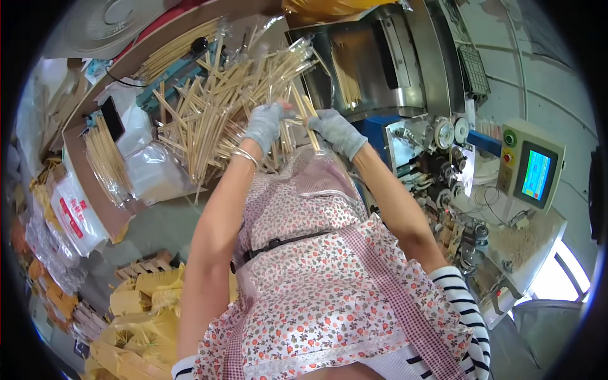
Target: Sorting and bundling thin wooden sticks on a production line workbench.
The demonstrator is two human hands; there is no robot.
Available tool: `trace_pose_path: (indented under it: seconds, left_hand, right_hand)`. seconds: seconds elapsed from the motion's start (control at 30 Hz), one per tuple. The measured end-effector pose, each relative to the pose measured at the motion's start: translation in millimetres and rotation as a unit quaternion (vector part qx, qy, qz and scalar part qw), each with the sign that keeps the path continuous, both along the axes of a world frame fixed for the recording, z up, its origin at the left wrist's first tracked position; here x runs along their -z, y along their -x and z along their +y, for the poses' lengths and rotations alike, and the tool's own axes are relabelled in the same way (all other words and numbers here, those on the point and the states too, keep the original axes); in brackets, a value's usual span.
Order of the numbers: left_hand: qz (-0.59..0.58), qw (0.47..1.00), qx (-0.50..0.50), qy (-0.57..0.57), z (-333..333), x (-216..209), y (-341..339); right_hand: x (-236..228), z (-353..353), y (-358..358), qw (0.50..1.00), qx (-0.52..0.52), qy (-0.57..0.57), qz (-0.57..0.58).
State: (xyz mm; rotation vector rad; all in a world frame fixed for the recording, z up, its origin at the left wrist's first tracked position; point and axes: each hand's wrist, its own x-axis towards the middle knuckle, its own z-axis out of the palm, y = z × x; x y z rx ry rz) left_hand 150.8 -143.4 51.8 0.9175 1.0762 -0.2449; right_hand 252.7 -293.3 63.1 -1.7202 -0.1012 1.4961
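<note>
1. Head view — both gloved hands are raised in front of the person's floral apron (316, 278), at the near edge of a big loose heap of clear-sleeved wooden chopsticks (215, 101). The left hand (263, 126) is closed around a fanned bunch drawn from that heap; the sticks spread up and to the left from its fist.
2. The right hand (339, 132) sits just beside the left, fingers curled on a few sticks (310, 123) whose long axis runs nearly upright, tilted slightly left, their tops rising above the knuckles. The two hands almost touch, so the gripped sticks lie between them.
3. The heap lies up and left of the fingers, nearer the left hand; the steel hopper of the packing machine (373, 63) lies up and right, nearer the right hand. A control panel with a lit screen (535, 171) stands well apart to the right.
4. Hard to make out — the grey gloves hide the fingertips, so exactly how many sticks each hand holds cannot be told; whether the two bunches are one bundle is unclear. The heap's support is buried under the sticks.
</note>
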Motion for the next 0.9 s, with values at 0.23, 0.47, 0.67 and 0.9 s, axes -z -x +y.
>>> trace_pose_path:
  seconds: [0.23,0.47,0.67,0.9]
  left_hand:
    - [0.141,0.879,0.040,-0.453,50,76,112]
    - [0.213,0.781,0.205,-0.550,80,108,211]
    - [0.239,0.774,0.198,-0.553,84,120,166]
    - [0.074,0.766,0.190,-0.610,132,115,119]
  right_hand:
    - [88,-16,8,0.938,-0.106,0.102,-0.314]
    - [79,-5,34,0.838,-0.200,0.092,-0.499]
    - [34,-13,58,0.876,-0.219,-0.040,-0.428]
    - [11,-5,65,0.893,-0.150,-0.055,-0.420]
